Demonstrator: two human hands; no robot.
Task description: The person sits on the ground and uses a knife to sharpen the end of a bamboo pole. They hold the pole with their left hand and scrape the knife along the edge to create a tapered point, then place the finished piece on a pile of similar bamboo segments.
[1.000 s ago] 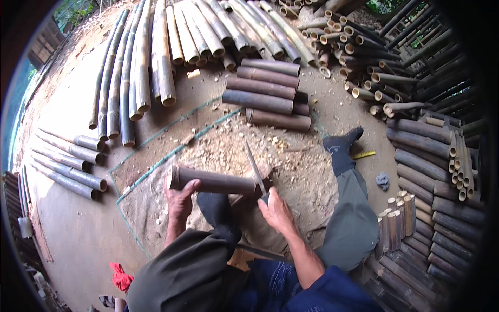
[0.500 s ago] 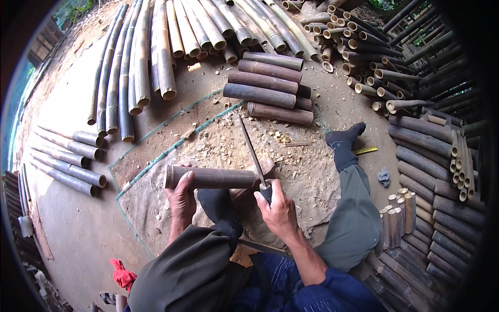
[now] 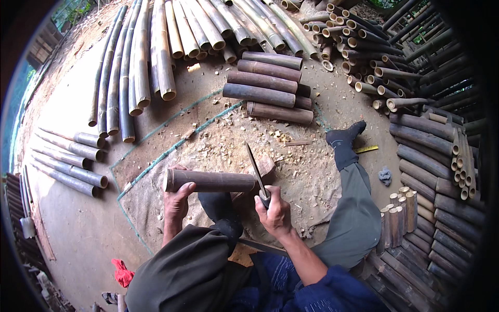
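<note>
A brown bamboo section [image 3: 218, 181] lies level across the front of me. Its left end is in my left hand [image 3: 177, 205], with the fingers behind and the thumb over the near side. My right hand [image 3: 274, 214] is closed round the dark handle of a knife [image 3: 253, 162]. The long, narrow blade points up and away, right beside the section's right end. Whether the edge touches the bamboo, I cannot tell. A reddish wood block [image 3: 264, 167] sits just behind that end, partly hidden by the blade.
A sack-like mat [image 3: 156, 208] strewn with chips spreads under my work. Cut bamboo sections [image 3: 260, 93] are stacked beyond it. Long poles [image 3: 156, 47] lie far left, more piles [image 3: 431, 151] line the right. A yellow tape [image 3: 366, 148] lies by my right foot.
The knife and my right hand have drawn slightly nearer to me, the tip lower than before. The bamboo's left end has dropped slightly, and my left thumb lies lower on it.
</note>
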